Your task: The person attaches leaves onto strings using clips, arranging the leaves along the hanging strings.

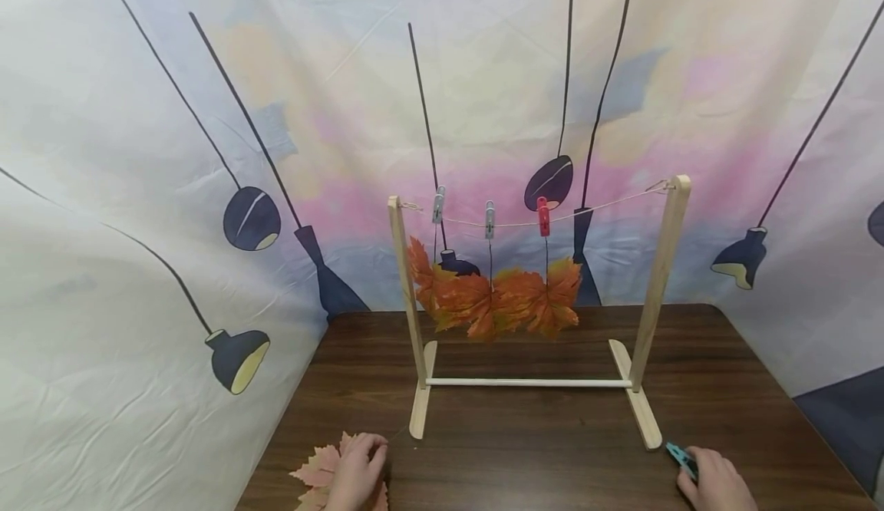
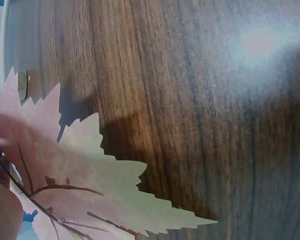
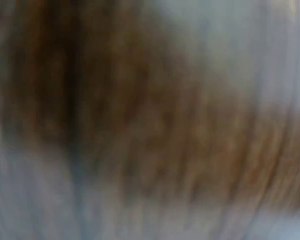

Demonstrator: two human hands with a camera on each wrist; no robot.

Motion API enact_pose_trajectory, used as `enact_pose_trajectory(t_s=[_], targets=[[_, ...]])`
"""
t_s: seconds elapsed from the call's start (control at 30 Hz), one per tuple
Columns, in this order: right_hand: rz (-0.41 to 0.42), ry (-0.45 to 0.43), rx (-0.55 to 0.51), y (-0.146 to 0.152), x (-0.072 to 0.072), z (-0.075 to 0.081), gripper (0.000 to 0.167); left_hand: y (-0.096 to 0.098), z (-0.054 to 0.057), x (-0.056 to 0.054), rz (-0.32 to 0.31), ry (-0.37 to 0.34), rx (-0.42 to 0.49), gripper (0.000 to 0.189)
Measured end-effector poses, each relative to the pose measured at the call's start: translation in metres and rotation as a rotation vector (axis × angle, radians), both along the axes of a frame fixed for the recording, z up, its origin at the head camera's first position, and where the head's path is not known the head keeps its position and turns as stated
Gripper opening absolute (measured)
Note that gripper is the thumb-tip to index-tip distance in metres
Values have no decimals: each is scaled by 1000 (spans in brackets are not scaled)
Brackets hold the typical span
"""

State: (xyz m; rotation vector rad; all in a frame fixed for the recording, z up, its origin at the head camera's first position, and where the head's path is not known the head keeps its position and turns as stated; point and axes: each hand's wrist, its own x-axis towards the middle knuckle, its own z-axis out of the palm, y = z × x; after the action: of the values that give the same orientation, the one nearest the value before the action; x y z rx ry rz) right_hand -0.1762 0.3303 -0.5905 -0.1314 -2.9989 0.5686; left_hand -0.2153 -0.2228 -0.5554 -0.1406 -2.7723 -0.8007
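Note:
At the front left of the table, my left hand point(image 1: 357, 469) pinches a maple-like artificial leaf point(image 1: 319, 468) by its stem, whose thin end sticks out past the fingers. The left wrist view shows the leaf's pale pink and yellowish face point(image 2: 80, 175) with dark veins, the hand point(image 2: 4, 207) at its edge. Over at the front right, my right hand point(image 1: 720, 482) holds a teal clothespin point(image 1: 680, 457) between thumb and fingers, its tip pointing away. The right wrist view is too blurred to show the hand. Three orange leaves point(image 1: 476, 300) hang from a string.
A wooden frame point(image 1: 654, 288) with a white crossbar point(image 1: 528, 382) stands mid-table. Its string point(image 1: 608, 206) carries two grey clothespins point(image 1: 490, 219) and a red clothespin point(image 1: 543, 217). Behind the brown table point(image 1: 525, 442) hangs a cloth point(image 1: 483, 112) printed with lamps.

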Motion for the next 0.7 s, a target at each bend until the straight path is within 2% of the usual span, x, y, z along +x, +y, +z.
enact_pose_trajectory(t_s=[0.2, 0.37, 0.43, 0.6, 0.7], targets=[[-35, -35, 18, -4, -1, -3, 39, 0, 1, 1, 10, -11, 13, 7], [-8, -29, 51, -7, 1, -4, 37, -1, 3, 1, 20, -32, 44, 7], [-4, -37, 55, -7, 1, -2, 38, -1, 3, 1, 29, -37, 53, 7], [-53, -78, 27, -7, -1, 5, 40, -1, 4, 1, 48, -15, 57, 7], [-68, -44, 27, -7, -1, 8, 38, -1, 5, 2, 48, -7, 54, 5]])
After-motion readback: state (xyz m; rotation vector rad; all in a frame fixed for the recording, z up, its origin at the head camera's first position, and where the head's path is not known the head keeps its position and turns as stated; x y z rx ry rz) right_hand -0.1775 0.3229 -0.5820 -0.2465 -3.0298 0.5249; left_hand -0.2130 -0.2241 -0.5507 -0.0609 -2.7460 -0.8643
